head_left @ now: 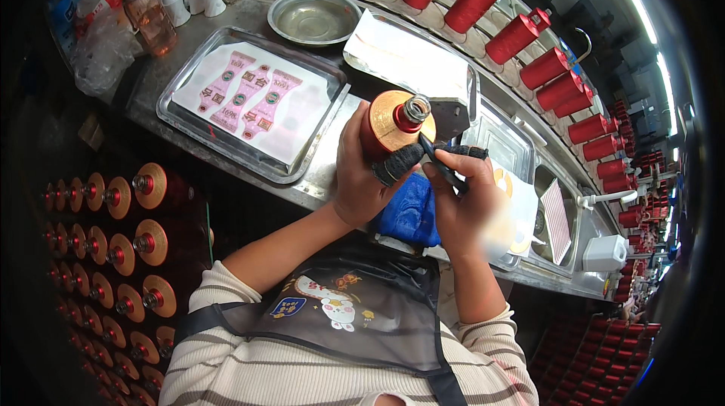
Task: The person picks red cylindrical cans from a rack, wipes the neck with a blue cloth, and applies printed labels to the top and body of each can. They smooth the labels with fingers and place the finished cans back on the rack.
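Note:
A dark red bottle [375, 136] with a gold shoulder and a bare clear glass neck tilts in my left hand [353, 177], whose fingers wrap round its body. A black cover sits on the left thumb, which presses near the shoulder. My right hand [462, 206] pinches a slim dark tool [448, 170], its exact kind unclear. The tool's tip meets the lower edge of the gold shoulder. Another black cover sleeves the right index finger. Part of the right hand is blurred. Below the bottle, a blue cloth [411, 213] lies at the bench edge.
A metal tray [226, 151] with a pink-printed sheet [253, 96] lies left; a metal bowl [313, 19] and white sheets [400, 47] lie beyond. Red bottles [472, 6] line a curving conveyor. Bottles [151, 243] are stacked at left. A white jug [606, 253] stands right.

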A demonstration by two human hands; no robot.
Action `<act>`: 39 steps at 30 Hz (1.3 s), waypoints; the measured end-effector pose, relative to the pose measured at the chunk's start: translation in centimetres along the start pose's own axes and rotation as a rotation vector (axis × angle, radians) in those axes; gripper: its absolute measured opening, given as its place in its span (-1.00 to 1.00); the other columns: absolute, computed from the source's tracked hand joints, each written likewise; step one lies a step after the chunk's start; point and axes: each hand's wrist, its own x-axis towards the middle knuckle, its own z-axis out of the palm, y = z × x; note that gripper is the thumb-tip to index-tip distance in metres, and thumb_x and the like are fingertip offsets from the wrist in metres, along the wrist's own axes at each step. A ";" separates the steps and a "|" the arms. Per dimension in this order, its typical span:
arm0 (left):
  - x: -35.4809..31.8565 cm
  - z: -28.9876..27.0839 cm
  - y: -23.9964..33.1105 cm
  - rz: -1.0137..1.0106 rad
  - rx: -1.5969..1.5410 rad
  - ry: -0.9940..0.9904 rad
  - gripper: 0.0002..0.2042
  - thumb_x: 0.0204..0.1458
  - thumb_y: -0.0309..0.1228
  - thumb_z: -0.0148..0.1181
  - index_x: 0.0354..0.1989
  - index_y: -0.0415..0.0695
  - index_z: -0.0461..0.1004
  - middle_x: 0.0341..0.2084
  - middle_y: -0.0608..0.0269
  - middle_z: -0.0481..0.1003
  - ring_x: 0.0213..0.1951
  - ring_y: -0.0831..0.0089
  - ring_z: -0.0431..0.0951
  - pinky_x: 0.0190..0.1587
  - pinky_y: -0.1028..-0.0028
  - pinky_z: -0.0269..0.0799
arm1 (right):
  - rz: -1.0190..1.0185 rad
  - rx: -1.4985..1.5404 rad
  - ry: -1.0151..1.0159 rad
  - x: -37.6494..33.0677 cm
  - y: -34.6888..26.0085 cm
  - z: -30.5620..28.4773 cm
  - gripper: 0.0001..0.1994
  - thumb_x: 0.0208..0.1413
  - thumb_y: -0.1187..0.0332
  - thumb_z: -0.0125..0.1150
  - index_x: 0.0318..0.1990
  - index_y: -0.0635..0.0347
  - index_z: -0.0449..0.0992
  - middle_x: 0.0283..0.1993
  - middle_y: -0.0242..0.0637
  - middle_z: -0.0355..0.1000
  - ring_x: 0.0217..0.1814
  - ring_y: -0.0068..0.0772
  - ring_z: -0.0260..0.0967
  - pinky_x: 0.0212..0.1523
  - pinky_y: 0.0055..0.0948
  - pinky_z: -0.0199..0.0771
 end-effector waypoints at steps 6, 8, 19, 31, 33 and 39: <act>0.3 -0.4 0.2 0.087 0.081 -0.067 -0.07 0.01 -0.15 0.45 0.43 -0.28 0.01 0.37 -0.26 -0.05 0.29 -0.19 0.23 0.31 0.04 0.19 | 0.284 0.264 0.131 0.9 -0.3 -0.9 -0.75 0.01 0.63 0.41 -0.13 0.27 0.58 -0.26 -0.38 0.49 -0.18 -0.58 0.42 -0.15 -0.59 0.41; 0.8 -0.7 0.4 0.026 -0.010 -0.060 -0.04 -0.07 -0.11 0.50 0.43 -0.18 0.03 0.38 -0.22 -0.07 0.30 -0.13 0.24 0.33 0.09 0.20 | 0.318 0.332 0.130 1.2 -0.8 -1.3 -0.77 0.06 0.56 0.40 -0.12 0.29 0.55 -0.26 -0.40 0.48 -0.18 -0.62 0.41 -0.14 -0.61 0.41; 6.3 -1.6 2.3 -0.256 -0.048 -0.294 -0.15 -0.34 -0.28 0.65 0.20 -0.12 0.29 0.01 0.06 0.47 0.05 0.16 0.54 0.09 0.26 0.47 | 0.364 0.238 -0.053 5.9 2.2 -1.4 -0.82 0.05 0.47 0.35 -0.19 0.28 0.54 -0.34 -0.31 0.51 -0.27 -0.58 0.44 -0.20 -0.55 0.44; 10.8 -4.7 -0.3 -0.513 -0.421 -0.718 0.17 -0.45 -0.30 0.71 0.40 -0.16 0.00 0.23 0.18 0.33 0.28 0.33 0.32 0.37 0.34 0.14 | 0.247 0.361 -0.226 13.1 5.7 1.6 -0.79 -0.04 0.45 0.38 -0.24 0.29 0.55 -0.36 -0.29 0.50 -0.29 -0.53 0.45 -0.22 -0.50 0.48; 10.1 -5.1 0.1 -0.374 -0.325 -0.750 0.28 -0.42 -0.26 0.71 0.45 -0.17 -0.18 0.27 0.10 0.26 0.33 0.24 0.24 0.41 0.30 0.06 | 0.179 0.436 -0.316 13.9 5.2 1.5 -0.77 -0.02 0.40 0.40 -0.23 0.28 0.55 -0.34 -0.35 0.49 -0.25 -0.58 0.42 -0.18 -0.54 0.44; 8.0 -4.5 0.4 -0.547 -0.227 -0.613 0.18 -0.42 -0.26 0.71 0.38 -0.17 -0.05 0.23 0.08 0.27 0.29 0.24 0.30 0.36 0.25 0.19 | 0.300 0.331 -0.478 15.7 6.4 1.7 -0.78 0.00 0.39 0.42 -0.24 0.29 0.56 -0.34 -0.41 0.47 -0.23 -0.65 0.38 -0.14 -0.58 0.42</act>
